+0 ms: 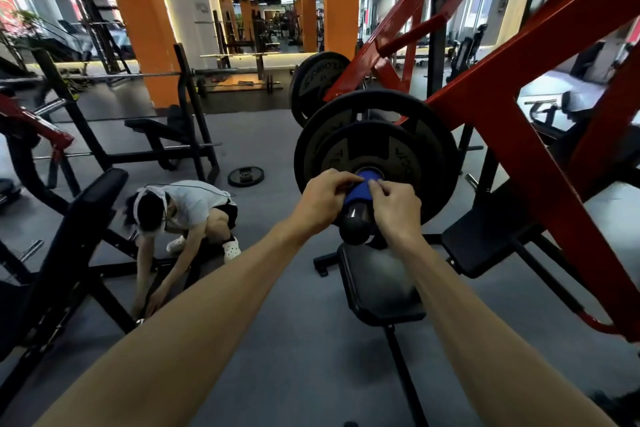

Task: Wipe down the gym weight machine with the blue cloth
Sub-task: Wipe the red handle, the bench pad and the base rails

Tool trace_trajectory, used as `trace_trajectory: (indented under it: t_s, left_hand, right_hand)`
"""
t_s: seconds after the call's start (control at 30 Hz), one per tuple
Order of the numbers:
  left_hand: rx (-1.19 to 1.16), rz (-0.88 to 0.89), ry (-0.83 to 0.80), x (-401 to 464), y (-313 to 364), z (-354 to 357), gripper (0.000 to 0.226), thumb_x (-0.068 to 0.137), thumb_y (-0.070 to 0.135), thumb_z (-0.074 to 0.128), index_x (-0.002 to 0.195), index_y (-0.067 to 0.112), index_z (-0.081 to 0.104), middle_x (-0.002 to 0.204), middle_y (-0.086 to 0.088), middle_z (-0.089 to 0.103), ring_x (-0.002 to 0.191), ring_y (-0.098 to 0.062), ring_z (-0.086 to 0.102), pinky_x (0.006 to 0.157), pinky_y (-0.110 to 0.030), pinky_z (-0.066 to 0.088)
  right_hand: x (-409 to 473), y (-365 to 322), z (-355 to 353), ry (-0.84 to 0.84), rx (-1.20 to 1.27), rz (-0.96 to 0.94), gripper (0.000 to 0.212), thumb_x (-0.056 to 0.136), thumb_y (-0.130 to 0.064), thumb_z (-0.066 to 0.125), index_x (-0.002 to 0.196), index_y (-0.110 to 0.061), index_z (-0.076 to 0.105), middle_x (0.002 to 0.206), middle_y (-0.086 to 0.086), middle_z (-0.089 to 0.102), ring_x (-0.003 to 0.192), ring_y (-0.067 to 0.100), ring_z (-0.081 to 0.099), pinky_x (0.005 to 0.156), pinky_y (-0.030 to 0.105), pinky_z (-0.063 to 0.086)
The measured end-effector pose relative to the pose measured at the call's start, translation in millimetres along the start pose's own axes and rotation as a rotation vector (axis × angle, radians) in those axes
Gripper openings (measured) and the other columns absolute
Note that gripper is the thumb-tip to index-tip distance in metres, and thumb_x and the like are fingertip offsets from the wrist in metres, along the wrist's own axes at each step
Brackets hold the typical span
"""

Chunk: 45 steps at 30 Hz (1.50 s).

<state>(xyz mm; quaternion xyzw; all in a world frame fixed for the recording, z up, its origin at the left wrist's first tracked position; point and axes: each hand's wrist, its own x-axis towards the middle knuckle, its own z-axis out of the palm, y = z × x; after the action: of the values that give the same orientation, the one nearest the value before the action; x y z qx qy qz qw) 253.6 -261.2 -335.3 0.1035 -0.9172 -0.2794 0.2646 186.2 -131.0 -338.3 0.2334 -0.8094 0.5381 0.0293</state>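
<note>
Both forearms are extending from the bottom edge toward the loading sleeve (356, 218) of the red weight machine (512, 121), which serves as the landmark for all positions below.

**Task status**
- Blue cloth (362, 188) is lying wrapped over the top of the loading sleeve, just in front of the small plate (372, 152) and touching its hub.
- Wiping appears to be in progress on the sleeve only. The bare black end of the sleeve is showing below the cloth.
- Judged from the frame, most surfaces are remaining: the large plate (377, 128) behind the small one, the red frame beams to the right of the sleeve, and the black pad (379, 284) directly below it. Which of these are already wiped cannot be told.

**Hand state**
- Left hand (323, 199) is sitting on the left of the sleeve, fingers curled, with thumb and fingertips pinching the cloth's upper left edge.
- Right hand (393, 208) is sitting on the right of the sleeve, fingers curled, pinching the cloth's right edge and touching the sleeve alongside.
- Neither hand is spread flat; both are closing on fabric.

**Surroundings**
- A second person (180, 215) is crouching on the floor well to the left of the sleeve.
- A loose plate (246, 176) is lying flat on the floor, between that person and the sleeve.
</note>
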Motion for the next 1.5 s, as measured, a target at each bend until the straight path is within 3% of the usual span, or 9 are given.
trace_trajectory:
  t_s: [0.2,0.33,0.57,0.7,0.83,1.07,1.2,1.3,1.5]
  left_hand:
    - [-0.012,0.085,0.007,-45.7,12.7,-24.5,0.028,0.092,0.004,0.061,0.113,0.015,0.077,0.100,-0.004,0.069,0.088,-0.015,0.065,0.082,-0.024,0.049]
    - [0.005,0.075,-0.042,-49.5,26.5,-36.5,0.018,0.096,0.026,0.066,0.099,0.019,0.082,0.074,0.014,0.068,0.068,0.001,0.065,0.063,-0.009,0.045]
    - [0.074,-0.135,-0.140,14.3,25.0,-13.6,0.041,0.103,0.033,0.056,0.075,0.010,0.074,0.063,-0.008,0.066,0.052,-0.018,0.058,0.049,-0.028,0.041]
    - [0.046,-0.217,-0.098,20.4,24.6,-8.8,0.031,0.101,0.035,0.060,0.095,0.014,0.082,0.076,-0.007,0.075,0.064,-0.018,0.067,0.051,-0.022,0.046]
    - [0.019,-0.252,-0.063,-0.2,36.0,-15.0,0.024,0.098,0.033,0.066,0.092,0.017,0.083,0.064,0.007,0.069,0.055,-0.004,0.062,0.047,-0.017,0.042]
    - [0.171,-0.221,-0.045,-39.3,60.9,-27.3,0.035,0.094,0.027,0.067,0.067,0.007,0.075,0.055,-0.008,0.064,0.050,-0.011,0.053,0.046,-0.016,0.036]
    - [0.195,-0.324,-0.019,-8.3,58.3,-17.1,0.049,0.093,0.031,0.070,0.048,0.015,0.059,0.045,0.000,0.050,0.040,-0.009,0.044,0.043,-0.017,0.030]
    - [0.213,-0.374,0.006,17.9,57.1,-2.8,0.056,0.096,0.030,0.067,0.046,0.015,0.047,0.046,0.000,0.044,0.046,-0.011,0.043,0.048,-0.026,0.029]
    - [0.144,-0.442,0.002,29.3,53.3,2.7,0.050,0.099,0.029,0.064,0.055,0.008,0.051,0.055,-0.004,0.051,0.052,-0.018,0.049,0.048,-0.029,0.032]
  right_hand:
    - [-59.4,-8.4,-22.3,-0.016,-0.074,-0.115,0.040,0.100,-0.028,0.058,0.067,-0.012,0.073,0.055,-0.002,0.061,0.053,0.002,0.057,0.047,0.014,0.035]
    - [-65.3,-17.6,-23.2,-0.051,-0.071,-0.108,0.040,0.100,-0.026,0.058,0.067,-0.011,0.073,0.056,0.001,0.064,0.051,0.005,0.057,0.046,0.014,0.034]
    - [22.9,-13.4,0.2,-0.007,-0.156,-0.064,0.028,0.098,-0.019,0.059,0.084,-0.006,0.080,0.078,0.010,0.074,0.067,0.016,0.064,0.060,0.022,0.039]
    - [31.6,-2.8,0.1,-0.012,-0.133,-0.052,0.026,0.098,-0.023,0.060,0.092,-0.008,0.080,0.084,0.007,0.075,0.075,0.016,0.067,0.060,0.014,0.041]
    - [9.2,0.2,-19.9,-0.091,-0.130,-0.166,0.033,0.099,-0.024,0.061,0.074,-0.009,0.078,0.069,0.004,0.072,0.051,0.000,0.054,0.049,0.006,0.039]
    - [-18.0,4.8,-36.8,-0.222,-0.207,-0.363,0.043,0.098,-0.020,0.059,0.055,-0.018,0.061,0.047,-0.006,0.055,0.046,0.009,0.055,0.049,0.015,0.039]
    - [16.2,3.8,-27.7,-0.221,-0.194,-0.330,0.033,0.097,-0.020,0.060,0.070,-0.010,0.076,0.063,0.003,0.070,0.060,0.012,0.064,0.058,0.017,0.043]
    - [43.4,4.6,-19.1,-0.191,-0.183,-0.282,0.028,0.097,-0.018,0.060,0.078,-0.007,0.077,0.079,0.009,0.075,0.078,0.023,0.068,0.078,0.035,0.051]
    - [40.4,2.8,-19.7,-0.131,-0.296,-0.290,0.028,0.101,-0.026,0.056,0.091,-0.014,0.079,0.091,0.007,0.075,0.089,0.026,0.068,0.078,0.038,0.054]
